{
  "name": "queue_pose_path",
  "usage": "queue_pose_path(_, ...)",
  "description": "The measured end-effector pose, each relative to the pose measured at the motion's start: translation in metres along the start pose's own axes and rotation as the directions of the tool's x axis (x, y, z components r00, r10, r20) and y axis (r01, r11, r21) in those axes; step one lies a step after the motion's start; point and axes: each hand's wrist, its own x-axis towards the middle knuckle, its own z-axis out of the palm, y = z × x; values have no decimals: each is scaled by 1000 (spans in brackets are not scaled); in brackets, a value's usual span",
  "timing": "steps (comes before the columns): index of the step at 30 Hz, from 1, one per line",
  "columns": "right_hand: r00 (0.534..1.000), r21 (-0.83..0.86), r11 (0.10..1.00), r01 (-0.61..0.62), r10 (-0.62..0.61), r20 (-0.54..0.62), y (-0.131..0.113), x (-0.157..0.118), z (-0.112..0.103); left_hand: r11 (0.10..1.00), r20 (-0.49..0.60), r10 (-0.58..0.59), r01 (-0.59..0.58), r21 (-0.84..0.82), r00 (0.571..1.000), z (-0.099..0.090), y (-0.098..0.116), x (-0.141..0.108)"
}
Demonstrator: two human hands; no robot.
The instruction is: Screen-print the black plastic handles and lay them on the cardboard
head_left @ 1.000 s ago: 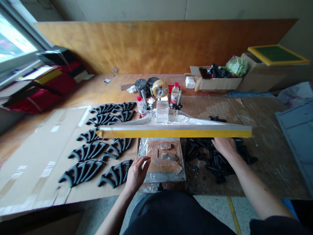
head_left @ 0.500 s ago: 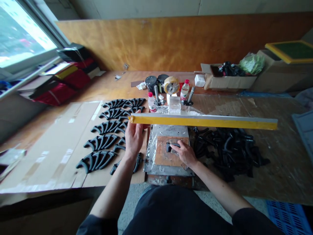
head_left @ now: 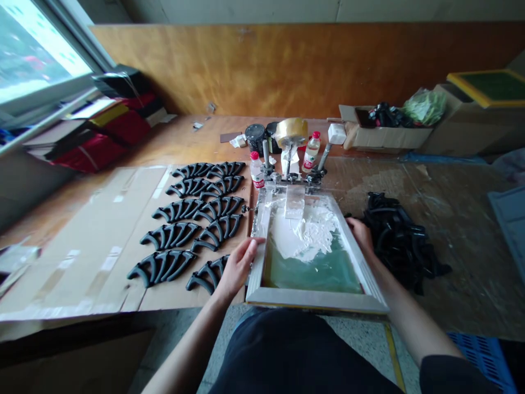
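A silver-rimmed screen frame (head_left: pixel 318 300) lies lowered over the metal plate, its green mesh (head_left: pixel 315 273) partly covered with white paste (head_left: pixel 287 235). My left hand (head_left: pixel 240 265) is closed at the frame's left rail, thumb and fingers together against it. Beyond the right rail is my right hand (head_left: pixel 361 236), its fingertips partly hidden beside the frame and close to the heap of black curved parts (head_left: pixel 394 230). A clear block (head_left: pixel 295 201) stands upright in the paste below the clamp bar (head_left: pixel 293 180).
Rows of black curved parts (head_left: pixel 164 268) lie on cardboard (head_left: pixel 86 235) at the left. Behind the frame stand two red-capped bottles (head_left: pixel 311 152), dark tubs (head_left: pixel 255 138) and a tape roll (head_left: pixel 292 131). An open carton (head_left: pixel 389 138) sits at the back right.
The raised frame has come down flat over the plate and hides the part there. My left hand has moved down with it; my right hand has gone from that part to the frame's right side.
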Motion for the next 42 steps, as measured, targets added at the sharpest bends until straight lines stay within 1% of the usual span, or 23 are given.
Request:
queue_pose_path(2, 993, 52, 998, -30, 36, -116, -7, 19, -7, 997, 52, -61, 58, 53, 997, 7, -29, -3)
queue_pose_path(3, 987, 82, 997, 15, -2, -158, -19, 28, -7, 993, 62, -85, 80, 84, 994, 11, -41, -2)
queue_pose_path(5, 971, 108, 977, 186, -166, -173, -51, 42, 1, 980, 56, -106, 95, 174, 993, 18, -61, 3)
queue_pose_path(7, 939, 64, 938, 340, -335, -75, -84, 50, 14, 958, 42, -104, 89, 272, 994, 22, -73, 8)
queue_pose_path(8, 925, 32, 924, 380, -380, 4, -97, 52, 20, 948, 42, -104, 86, 307, 994, 23, -76, 10)
queue_pose_path(11, 894, -66, 910, 409, -386, 229, -118, 46, 34, 934, 57, -105, 78, 348, 993, 23, -81, 14)
queue_pose_path(13, 866, -116, 882, 456, -410, 287, -119, 31, 38, 935, 63, -102, 74, 348, 993, 22, -81, 15)
queue_pose_path(15, 801, -124, 814, 567, -511, 312, -117, 9, 38, 933, 66, -109, 79, 351, 992, 21, -81, 15)
queue_pose_path(18, 631, -45, 662, 748, -689, 356, -108, -23, 30, 927, 64, -124, 93, 364, 990, 21, -80, 14)
queue_pose_path(20, 535, 24, 582, 813, -761, 367, -101, -33, 21, 927, 58, -127, 97, 363, 990, 22, -81, 14)
queue_pose_path(22, 476, 94, 546, 833, -792, 383, -96, -31, 14, 930, 57, -124, 96, 356, 991, 22, -82, 14)
queue_pose_path(23, 467, 129, 551, 824, -791, 395, -95, -27, 11, 931, 55, -121, 94, 354, 991, 22, -82, 14)
queue_pose_path(24, 480, 155, 574, 804, -781, 399, -95, -22, 10, 930, 54, -119, 93, 355, 991, 22, -82, 14)
queue_pose_path(27, 631, 103, 689, 718, -706, 322, -100, -14, 17, 924, 47, -119, 93, 370, 992, 22, -80, 13)
queue_pose_path(28, 662, 61, 702, 710, -694, 282, -101, -17, 21, 924, 45, -119, 94, 370, 992, 21, -79, 13)
queue_pose_path(29, 669, 25, 695, 718, -700, 250, -102, -22, 25, 926, 44, -121, 96, 366, 992, 21, -78, 13)
queue_pose_path(30, 653, 7, 673, 740, -720, 234, -102, -28, 28, 928, 43, -123, 99, 358, 992, 20, -78, 12)
queue_pose_path(32, 598, 41, 624, 780, -763, 243, -100, -38, 31, 934, 39, -128, 107, 342, 991, 20, -77, 12)
queue_pose_path(33, 592, 75, 625, 777, -766, 249, -99, -40, 30, 935, 35, -130, 110, 336, 991, 20, -77, 12)
queue_pose_path(34, 609, 108, 647, 754, -752, 251, -100, -38, 29, 937, 30, -131, 114, 330, 991, 20, -77, 12)
queue_pose_path(36, 691, 154, 729, 667, -683, 236, -106, -22, 25, 944, 26, -132, 118, 308, 991, 19, -75, 11)
queue_pose_path(39, 834, 152, 847, 510, -530, 153, -119, 22, 19, 967, 56, -130, 115, 227, 990, 14, -64, 9)
queue_pose_path(42, 921, 85, 922, 377, -383, 73, -112, 67, 1, 990, 72, -121, 115, 83, 990, 6, -37, 5)
